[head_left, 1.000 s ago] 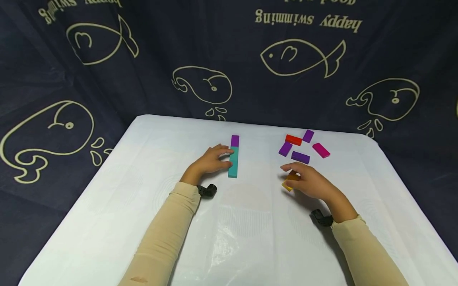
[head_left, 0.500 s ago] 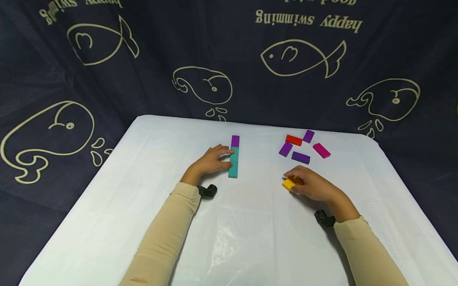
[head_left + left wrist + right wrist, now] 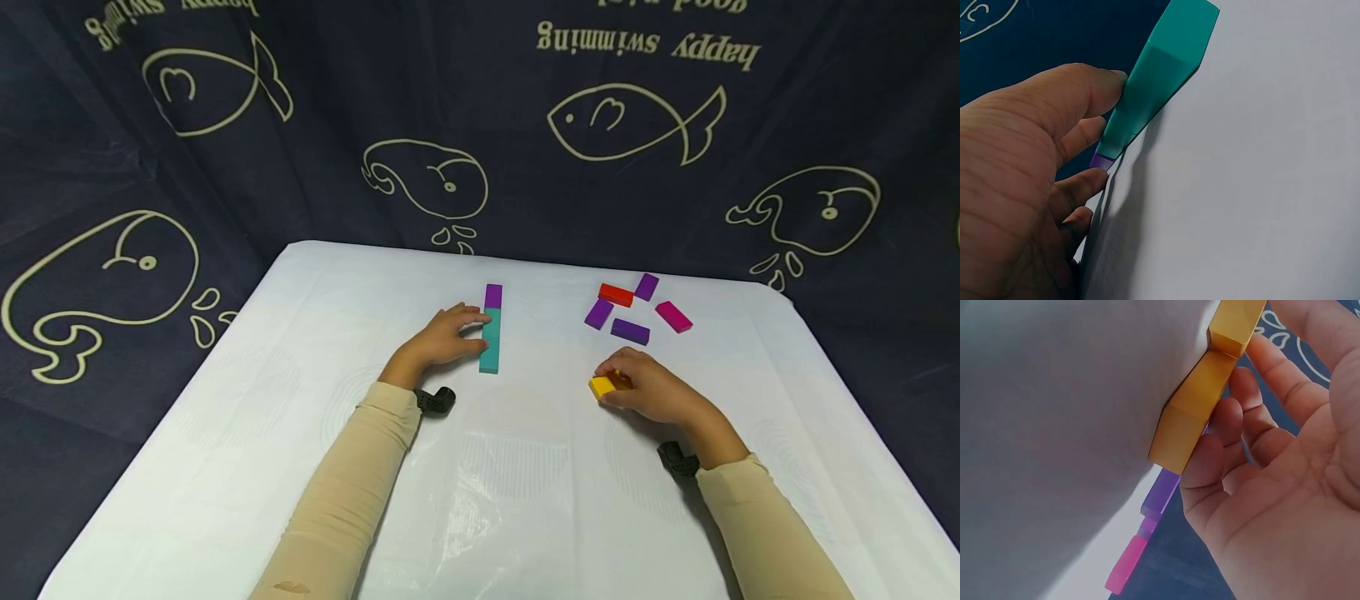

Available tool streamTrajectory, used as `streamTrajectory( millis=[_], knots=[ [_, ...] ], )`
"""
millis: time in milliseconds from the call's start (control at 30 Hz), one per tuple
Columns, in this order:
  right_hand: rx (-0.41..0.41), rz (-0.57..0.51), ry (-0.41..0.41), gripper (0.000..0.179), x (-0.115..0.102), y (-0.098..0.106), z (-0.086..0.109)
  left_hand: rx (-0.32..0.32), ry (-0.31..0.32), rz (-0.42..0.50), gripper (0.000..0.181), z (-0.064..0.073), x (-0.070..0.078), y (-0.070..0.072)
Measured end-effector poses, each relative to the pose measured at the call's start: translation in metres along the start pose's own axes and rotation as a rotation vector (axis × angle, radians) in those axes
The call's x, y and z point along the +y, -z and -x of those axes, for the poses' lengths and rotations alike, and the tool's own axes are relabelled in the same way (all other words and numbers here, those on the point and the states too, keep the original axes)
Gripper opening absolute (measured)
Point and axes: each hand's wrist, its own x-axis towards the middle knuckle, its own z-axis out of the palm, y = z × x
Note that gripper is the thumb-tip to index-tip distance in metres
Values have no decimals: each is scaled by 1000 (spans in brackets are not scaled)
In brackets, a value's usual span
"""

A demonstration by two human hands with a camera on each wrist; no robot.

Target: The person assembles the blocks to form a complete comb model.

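In the head view, two teal blocks (image 3: 490, 346) and a purple block (image 3: 493, 296) lie end to end in a straight row. My left hand (image 3: 442, 337) rests along the row's left side, thumb and a fingertip touching the teal blocks; the left wrist view shows the thumb (image 3: 1107, 87) against the teal side. On the right, my right hand (image 3: 648, 387) pinches a yellow block (image 3: 601, 387) on the table. A second yellow-orange block (image 3: 1182, 431) sits against it in the right wrist view, beside the curled fingers, partly hidden by the hand in the head view.
Beyond the right hand lie a red block (image 3: 616, 294), a magenta block (image 3: 673, 317) and several purple blocks (image 3: 630, 331). The white-covered table (image 3: 517, 517) ends at a dark cloth (image 3: 510, 100) with fish drawings.
My right hand has closed its thumb and fingers on the yellow block and shifted it slightly left. The left hand and the teal row have stayed in place.
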Motion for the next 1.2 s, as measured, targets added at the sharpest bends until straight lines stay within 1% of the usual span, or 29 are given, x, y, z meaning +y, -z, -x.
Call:
streamTrajectory(
  millis=[100, 367, 500, 700, 833, 1033, 1200],
  knots=[
    [-4, 16, -22, 25, 0, -1, 0, 1, 1, -7, 56, 0, 0, 0],
    [-1, 27, 7, 21, 1, 0, 0, -2, 5, -5, 56, 0, 1, 0],
    [-1, 19, 0, 21, -3, 1, -1, -3, 5, -2, 56, 0, 1, 0],
    [9, 27, 12, 21, -10, 3, -4, -8, 11, -4, 57, 0, 0, 0],
    [18, 32, -1, 22, -17, 4, -7, -6, 15, -6, 57, 1, 1, 1],
    [31, -8, -31, 23, -29, -1, -15, -4, 17, 0, 56, 0, 0, 0],
    [49, -61, -16, 22, -39, -8, -25, -6, 16, -6, 56, 0, 0, 0]
  ],
)
